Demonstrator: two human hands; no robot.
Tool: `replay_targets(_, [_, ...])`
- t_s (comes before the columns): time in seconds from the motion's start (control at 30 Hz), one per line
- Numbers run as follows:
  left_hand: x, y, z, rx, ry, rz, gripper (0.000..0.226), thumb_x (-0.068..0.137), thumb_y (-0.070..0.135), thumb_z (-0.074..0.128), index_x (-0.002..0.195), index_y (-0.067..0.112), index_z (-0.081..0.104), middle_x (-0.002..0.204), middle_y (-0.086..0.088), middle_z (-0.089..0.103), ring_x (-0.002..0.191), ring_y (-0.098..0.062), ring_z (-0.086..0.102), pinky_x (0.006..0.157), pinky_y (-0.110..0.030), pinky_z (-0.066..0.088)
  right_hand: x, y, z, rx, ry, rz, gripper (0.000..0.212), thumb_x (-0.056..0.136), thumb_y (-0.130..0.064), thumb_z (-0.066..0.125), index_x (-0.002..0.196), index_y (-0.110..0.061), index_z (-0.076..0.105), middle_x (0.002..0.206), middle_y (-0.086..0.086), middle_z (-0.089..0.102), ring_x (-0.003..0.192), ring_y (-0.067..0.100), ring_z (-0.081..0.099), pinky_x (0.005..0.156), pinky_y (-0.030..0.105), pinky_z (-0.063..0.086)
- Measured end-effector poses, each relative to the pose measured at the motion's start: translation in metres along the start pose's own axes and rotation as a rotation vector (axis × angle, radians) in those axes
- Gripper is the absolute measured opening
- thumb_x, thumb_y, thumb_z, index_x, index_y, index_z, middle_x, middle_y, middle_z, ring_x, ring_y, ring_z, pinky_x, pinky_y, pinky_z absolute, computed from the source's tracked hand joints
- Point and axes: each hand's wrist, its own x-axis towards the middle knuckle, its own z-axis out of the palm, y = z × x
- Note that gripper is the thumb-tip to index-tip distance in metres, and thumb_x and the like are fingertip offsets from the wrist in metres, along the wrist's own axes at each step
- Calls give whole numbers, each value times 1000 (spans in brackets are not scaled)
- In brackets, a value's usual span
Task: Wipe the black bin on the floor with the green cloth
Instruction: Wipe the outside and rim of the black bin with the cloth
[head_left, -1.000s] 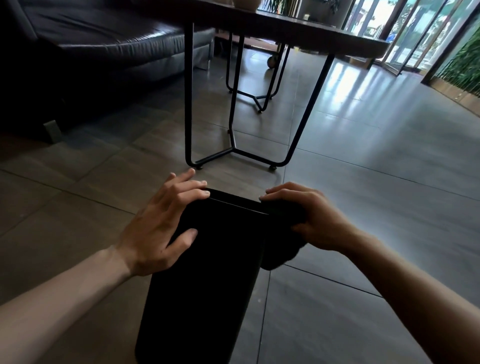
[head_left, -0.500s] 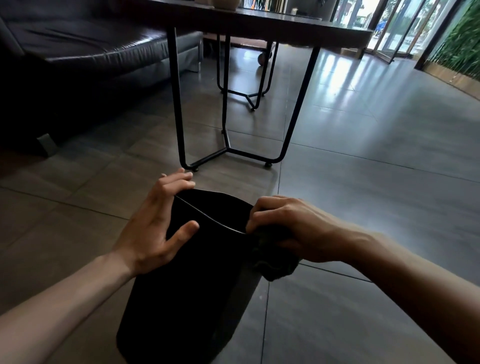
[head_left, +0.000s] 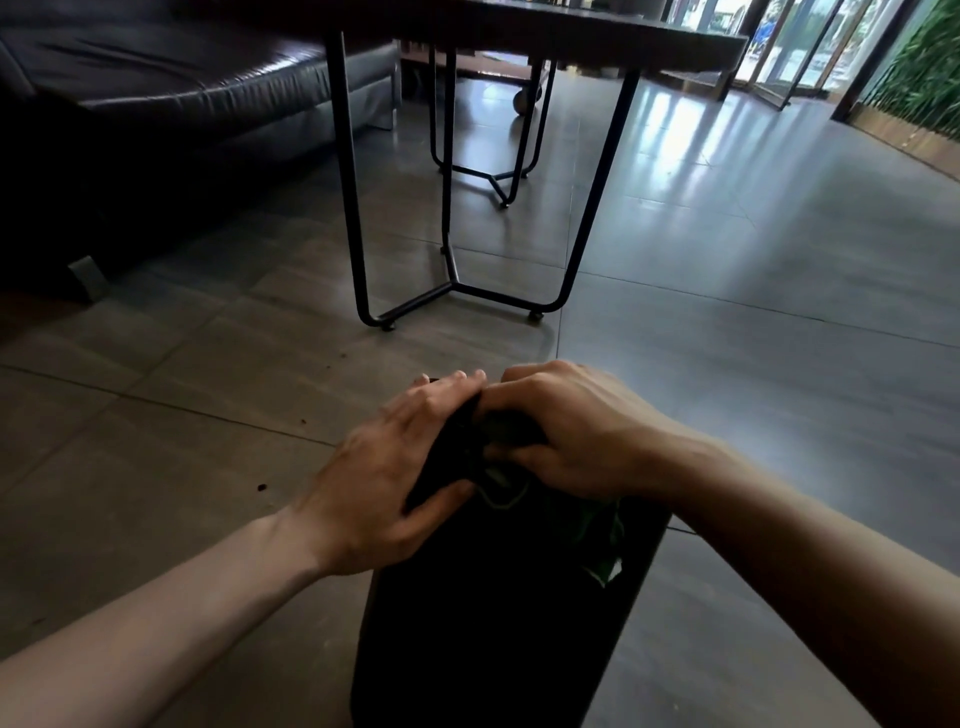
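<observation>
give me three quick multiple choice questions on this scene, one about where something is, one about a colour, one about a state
1. Where is the black bin?
A. on the sofa
B. on the tiled floor in front of the table
C. on the tabletop

2. What colour is the cloth in the right hand?
A. green
B. red
C. white

3. What is the left hand doing?
A. hanging free at the side
B. holding a table leg
C. gripping the bin's top edge

Answers: 1 B, the bin stands on the floor tiles, nearer the camera than the table's metal legs. 2 A, green folds show under the right hand. 3 C, its fingers and thumb close over the bin's rim.
</observation>
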Motion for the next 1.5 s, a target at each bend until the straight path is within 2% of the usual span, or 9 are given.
replay_targets(0.37, [-9,-19,3,-6,-21,-92,94,84,52,70,160,13,31,163,-1,40,159,-18,29,130,-49,26,7,6,26,204,212,19,32,88,-30,76,119,-30,69,111,-4,63,101,23,64,85,47,54])
replay_targets(0.67, [-20,-37,-1,7,-17,-131,81,84,48,67,157,28,39,164,3,38,160,-13,25,129,-53,24,-55,36,16,471,899,214,34,88,-19,77,117,-16,58,106,-20,68,102,-2,67,88,13,51])
replay_targets(0.77, [-20,-38,1,16,-20,-125,78,84,48,67,155,31,42,164,3,37,160,-15,25,129,-55,25,-79,38,48,400,1007,267,37,88,-13,75,119,-11,56,119,2,65,112,14,64,97,23,51])
replay_targets(0.9, [-18,-37,4,8,-16,-113,74,84,45,67,153,35,44,163,4,38,159,-17,27,126,-59,28,-87,20,115,292,822,272,45,81,-4,74,123,-7,58,139,14,49,134,31,47,115,42,41])
replay_targets(1.13, [-22,-40,6,-4,27,-147,71,82,46,67,149,39,45,160,6,42,159,-14,28,128,-58,25,-112,-11,190,-8,474,217,89,87,-62,67,157,-18,35,170,8,22,160,33,12,123,49,32])
replay_targets(1.23, [-24,-40,5,-17,35,-151,69,81,45,68,147,36,48,157,4,45,158,-17,30,129,-55,24,-121,-17,201,-119,406,150,80,89,-49,68,156,-18,38,168,10,27,159,33,17,117,51,42])
replay_targets(1.3, [-25,-40,5,-29,38,-156,68,80,44,68,145,36,49,156,4,47,158,-16,30,130,-51,23,-129,-21,209,-177,438,34,49,103,-27,51,152,-19,46,165,10,37,157,32,25,113,47,45])
replay_targets(1.37, [-27,-39,4,-37,44,-159,67,80,44,67,144,35,50,155,3,48,158,-16,30,131,-48,21,-137,-21,211,-207,405,-84,44,110,-14,30,146,-23,55,161,6,45,154,29,33,109,43,49])
replay_targets(1.5, [-25,-34,6,-35,58,-168,67,80,45,66,144,33,51,151,4,50,157,-17,31,130,-50,21,-129,0,185,-47,513,-9,44,100,-5,61,141,-18,62,159,9,45,154,31,32,114,47,45])
